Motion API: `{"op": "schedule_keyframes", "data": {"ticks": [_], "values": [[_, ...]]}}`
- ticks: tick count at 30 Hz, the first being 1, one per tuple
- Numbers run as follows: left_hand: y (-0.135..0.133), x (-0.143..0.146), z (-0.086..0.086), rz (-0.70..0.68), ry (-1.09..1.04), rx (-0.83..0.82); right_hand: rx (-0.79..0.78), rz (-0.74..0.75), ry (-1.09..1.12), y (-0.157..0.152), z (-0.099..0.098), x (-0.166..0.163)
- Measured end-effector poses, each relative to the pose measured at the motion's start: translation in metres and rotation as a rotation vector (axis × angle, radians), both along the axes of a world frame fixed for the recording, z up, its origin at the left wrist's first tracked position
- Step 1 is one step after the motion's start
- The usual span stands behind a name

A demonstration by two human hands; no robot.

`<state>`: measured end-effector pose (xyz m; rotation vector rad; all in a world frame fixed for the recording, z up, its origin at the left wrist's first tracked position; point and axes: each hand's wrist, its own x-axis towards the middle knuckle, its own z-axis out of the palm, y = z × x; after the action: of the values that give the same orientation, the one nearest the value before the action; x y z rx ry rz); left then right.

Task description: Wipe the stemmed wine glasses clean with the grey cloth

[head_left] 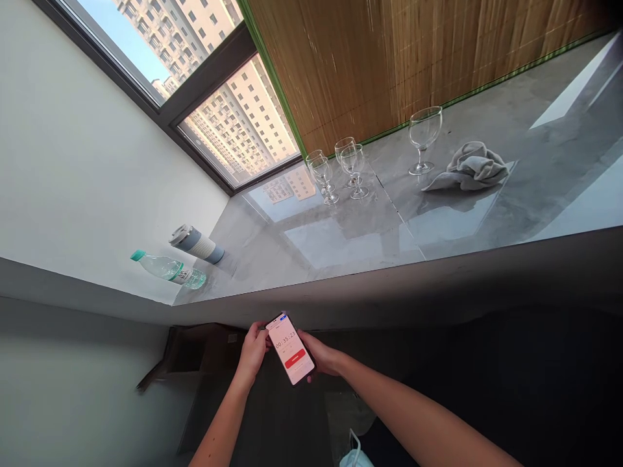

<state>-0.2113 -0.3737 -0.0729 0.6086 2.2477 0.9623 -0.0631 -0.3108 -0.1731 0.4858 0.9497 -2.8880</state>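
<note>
A phone (291, 348) with a lit white screen, a timer readout and a red button is held low in front of me, below the edge of the grey counter (341, 240). My right hand (321, 355) cradles it from beneath and the right. My left hand (253, 350) grips its left edge, thumb near the screen. Both hands are closed around the phone.
On the counter stand three wine glasses (335, 170) in a cluster and a larger one (424, 137) beside a crumpled grey cloth (472, 167). At the left end are a water bottle (168, 267) and a travel mug (197, 244). A window and a bamboo blind lie behind.
</note>
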Motion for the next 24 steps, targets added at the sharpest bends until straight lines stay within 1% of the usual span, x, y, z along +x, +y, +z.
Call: {"op": "schedule_keyframes", "data": {"ticks": [7,13,21,24], "values": [[0.000,0.002,0.000,0.015,0.002,-0.002,-0.001,0.011,-0.005,0.000,-0.002,-0.002],[-0.001,0.004,0.002,-0.002,-0.002,-0.015,0.001,0.014,-0.002,-0.001,-0.004,-0.003],[-0.003,-0.006,-0.009,-0.018,0.009,-0.045,-0.012,0.018,-0.008,0.000,-0.001,-0.002],[-0.003,-0.007,-0.009,-0.016,0.008,-0.047,-0.001,0.029,0.002,0.000,0.001,-0.001]]}}
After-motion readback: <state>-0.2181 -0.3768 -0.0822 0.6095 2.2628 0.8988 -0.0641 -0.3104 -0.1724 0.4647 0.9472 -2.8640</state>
